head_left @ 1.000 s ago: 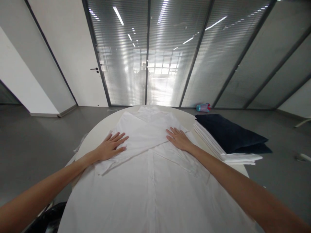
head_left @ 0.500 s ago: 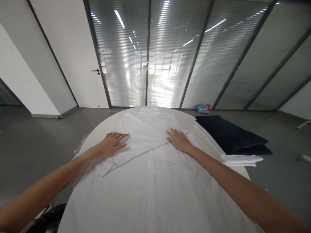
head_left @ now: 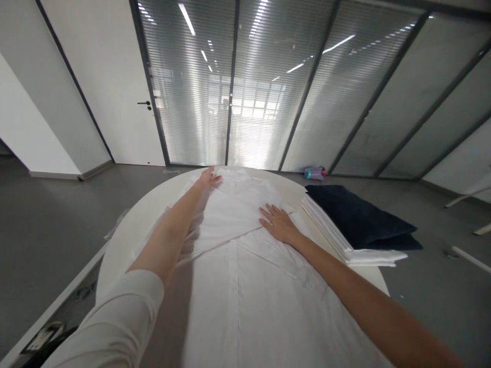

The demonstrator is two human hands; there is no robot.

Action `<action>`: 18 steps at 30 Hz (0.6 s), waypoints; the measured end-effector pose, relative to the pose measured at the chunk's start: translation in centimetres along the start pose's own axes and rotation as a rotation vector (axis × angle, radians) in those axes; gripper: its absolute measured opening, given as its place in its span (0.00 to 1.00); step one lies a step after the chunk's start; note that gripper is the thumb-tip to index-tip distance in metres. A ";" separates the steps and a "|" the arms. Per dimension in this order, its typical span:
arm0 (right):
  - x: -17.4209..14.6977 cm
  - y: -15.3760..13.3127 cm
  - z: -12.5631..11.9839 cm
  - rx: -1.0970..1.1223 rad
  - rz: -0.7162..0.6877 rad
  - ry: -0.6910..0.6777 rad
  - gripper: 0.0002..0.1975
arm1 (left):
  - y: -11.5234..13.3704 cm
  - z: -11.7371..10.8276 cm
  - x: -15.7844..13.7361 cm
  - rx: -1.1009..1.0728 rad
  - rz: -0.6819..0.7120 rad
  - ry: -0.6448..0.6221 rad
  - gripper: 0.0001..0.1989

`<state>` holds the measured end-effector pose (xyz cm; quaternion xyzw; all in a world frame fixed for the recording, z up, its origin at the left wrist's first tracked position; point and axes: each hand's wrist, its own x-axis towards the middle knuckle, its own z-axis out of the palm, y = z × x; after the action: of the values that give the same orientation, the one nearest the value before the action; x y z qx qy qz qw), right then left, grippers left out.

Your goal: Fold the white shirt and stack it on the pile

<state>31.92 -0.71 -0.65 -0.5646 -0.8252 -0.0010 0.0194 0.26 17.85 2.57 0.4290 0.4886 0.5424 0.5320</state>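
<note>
A white button-up shirt (head_left: 249,286) lies spread over the round table, its collar end at the far edge and its sleeves folded across the upper body. My left hand (head_left: 209,177) reaches to the far left by the collar, fingers apart, at the cloth; whether it presses on it I cannot tell. Flat on the folded sleeve at the right lies my right hand (head_left: 280,224), fingers spread. My left forearm covers part of the shirt's left side.
To the right on the white table (head_left: 126,230) is a stack of folded white cloth (head_left: 326,230) topped by a dark navy folded garment (head_left: 356,214). A blue and red patterned item (head_left: 314,173) lies on the floor near the glass wall. A door stands at the left.
My left hand has moved from the left sleeve up and away towards the collar. My right hand stays on the shirt. The view has shifted slightly.
</note>
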 end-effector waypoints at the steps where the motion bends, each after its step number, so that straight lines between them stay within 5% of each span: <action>1: 0.0 0.0 0.0 0.001 -0.003 0.005 0.37 | -0.6 0.2 0.5 -0.033 -0.017 0.025 0.26; 9: 0.0 0.0 0.1 0.021 -0.004 0.028 0.36 | -1.9 0.4 2.9 -0.145 -0.086 0.049 0.20; 15: 0.0 0.2 0.3 0.045 -0.012 0.054 0.37 | -2.8 0.3 3.9 -0.105 0.011 0.022 0.30; 18: 0.0 0.2 0.4 0.058 -0.008 0.060 0.36 | -3.6 0.4 4.2 -0.049 0.100 0.006 0.24</action>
<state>32.06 -0.60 -1.03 -0.5601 -0.8262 0.0061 0.0604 0.99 21.92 -1.10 0.4382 0.4547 0.5814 0.5130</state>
